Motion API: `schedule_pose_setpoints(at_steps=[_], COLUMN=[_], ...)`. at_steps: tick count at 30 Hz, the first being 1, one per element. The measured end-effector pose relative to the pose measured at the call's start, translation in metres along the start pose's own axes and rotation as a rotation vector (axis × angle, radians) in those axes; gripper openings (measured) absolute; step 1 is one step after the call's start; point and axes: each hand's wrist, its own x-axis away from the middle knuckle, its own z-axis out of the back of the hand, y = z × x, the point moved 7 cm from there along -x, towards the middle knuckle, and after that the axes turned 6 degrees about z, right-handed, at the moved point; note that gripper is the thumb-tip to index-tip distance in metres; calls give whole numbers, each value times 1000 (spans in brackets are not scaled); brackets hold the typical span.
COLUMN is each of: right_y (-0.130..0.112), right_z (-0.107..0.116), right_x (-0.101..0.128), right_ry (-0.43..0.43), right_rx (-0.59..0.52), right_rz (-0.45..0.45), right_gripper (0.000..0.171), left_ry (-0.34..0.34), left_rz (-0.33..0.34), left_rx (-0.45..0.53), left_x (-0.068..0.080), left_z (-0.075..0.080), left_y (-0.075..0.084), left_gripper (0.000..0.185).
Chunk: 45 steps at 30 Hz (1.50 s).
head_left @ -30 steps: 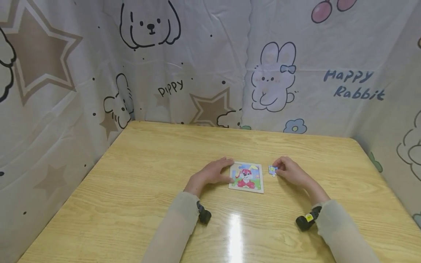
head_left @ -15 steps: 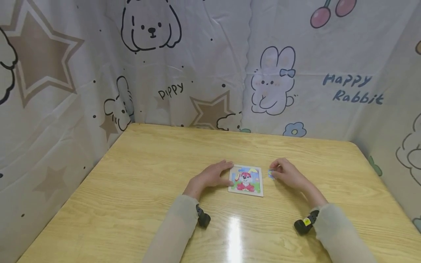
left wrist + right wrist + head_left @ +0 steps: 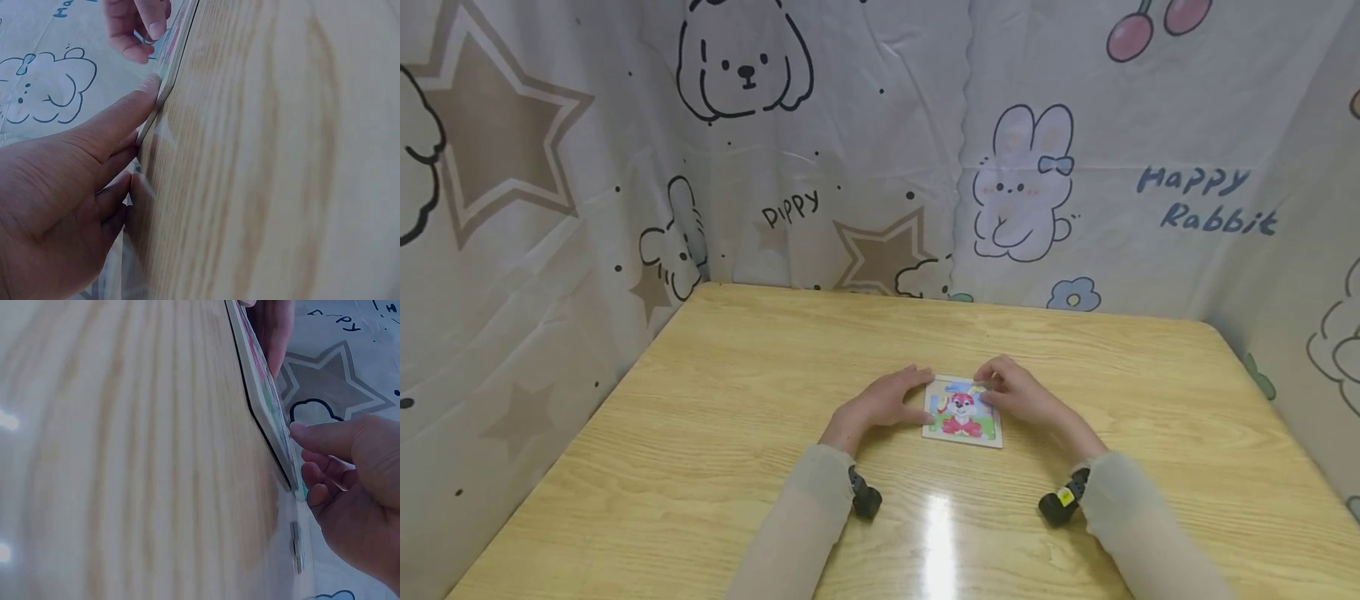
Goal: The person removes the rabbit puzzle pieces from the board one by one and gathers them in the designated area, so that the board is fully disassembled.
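Note:
A small square jigsaw puzzle (image 3: 962, 412) with a pink dog picture and a pale wooden frame lies flat on the table. My left hand (image 3: 880, 404) holds its left side, thumb (image 3: 147, 90) on the rim and fingers at the upper left corner. Over the upper right corner is my right hand (image 3: 1015, 394), thumb and fingertips drawn together. A thin edge of a puzzle piece (image 3: 149, 42) shows between them in the left wrist view; the rest is hidden. Beyond the frame in the right wrist view lies a small flat piece (image 3: 297, 547).
The wood-grain table (image 3: 760, 367) reaches back to a printed cloth (image 3: 865, 150) that also hangs along both sides. A bright reflection (image 3: 938, 542) lies on the tabletop in front of the puzzle. Both wrists carry small black cameras (image 3: 867, 502).
The right hand has moved left from beside the puzzle to its upper right corner. The small blue piece is now covered from view in the head camera. The left hand stays at the frame.

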Motion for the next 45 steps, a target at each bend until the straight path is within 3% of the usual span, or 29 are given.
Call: schedule_pose_setpoints(at_steps=[8, 28, 39, 45], right_y=[-8, -20, -28, -30], right_z=[-13, -26, -25, -25], right_x=[-11, -25, -29, -30], right_ry=[-42, -121, -34, -16], right_rx=[6, 37, 220, 196], right_rz=[55, 60, 102, 112], right_gripper=[19, 17, 14, 14], left_ry=[-1, -1, 6, 2], left_rz=[-8, -8, 6, 10], left_rx=[11, 6, 16, 18], left_x=[0, 2, 1, 3], left_z=[-2, -1, 1, 2], left_y=[0, 2, 2, 2], left_gripper=[71, 70, 70, 70])
